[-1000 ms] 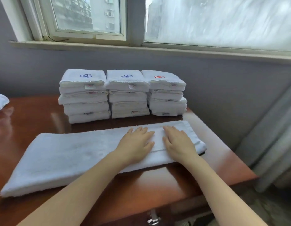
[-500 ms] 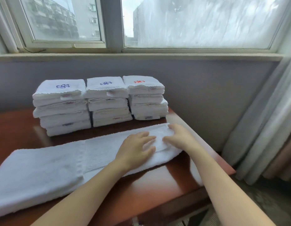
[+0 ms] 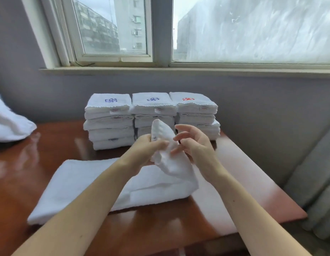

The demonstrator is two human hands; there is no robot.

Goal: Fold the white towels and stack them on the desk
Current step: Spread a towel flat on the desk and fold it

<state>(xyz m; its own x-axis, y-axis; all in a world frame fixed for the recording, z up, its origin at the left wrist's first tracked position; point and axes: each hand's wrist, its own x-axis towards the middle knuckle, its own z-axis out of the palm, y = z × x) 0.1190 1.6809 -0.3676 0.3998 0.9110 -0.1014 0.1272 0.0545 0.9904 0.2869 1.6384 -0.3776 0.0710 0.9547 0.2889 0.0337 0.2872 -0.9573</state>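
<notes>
White towel [image 3: 97, 183] lies across the near desk [image 3: 234, 191], its right end raised. Left hand [image 3: 147, 146] grips that end, fingers curled round it. Right hand [image 3: 195, 145] is loosely curled against the cloth; whether it holds cannot be told. Three folded stacks [image 3: 151, 108] stand beyond.

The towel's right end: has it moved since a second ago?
Yes. The towel end lay flat on the desk; now the left hand grips it raised, in front of the middle stack, right hand touching it.
</notes>
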